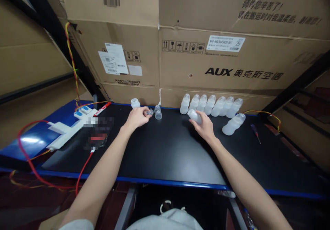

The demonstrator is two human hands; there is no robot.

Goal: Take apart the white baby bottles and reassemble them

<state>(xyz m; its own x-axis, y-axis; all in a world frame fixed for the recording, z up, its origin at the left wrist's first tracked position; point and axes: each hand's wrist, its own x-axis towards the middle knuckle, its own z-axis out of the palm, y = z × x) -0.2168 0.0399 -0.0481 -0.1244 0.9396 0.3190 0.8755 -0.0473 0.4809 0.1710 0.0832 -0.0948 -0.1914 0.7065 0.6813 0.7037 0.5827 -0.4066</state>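
On the worktop [167, 154], a frosted bottle [135, 103] with a bare neck stands just behind the left hand [137, 117], whose grip pinches a small clear piece [149, 113]. Beside that are clear domed caps [158, 115]. The right hand's [204, 124] grip is closed around a tilted white bottle [195, 116]. Behind and rightward stand seven domed bottles [211, 105]; another bottle [233, 124] sits nearer. Their contents can't be made out.

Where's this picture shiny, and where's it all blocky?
All in the head view: white glare sits on the blue panel; pixel blocks cover a patch beside the white power strip; the black mat shows only a faint, soft sheen.
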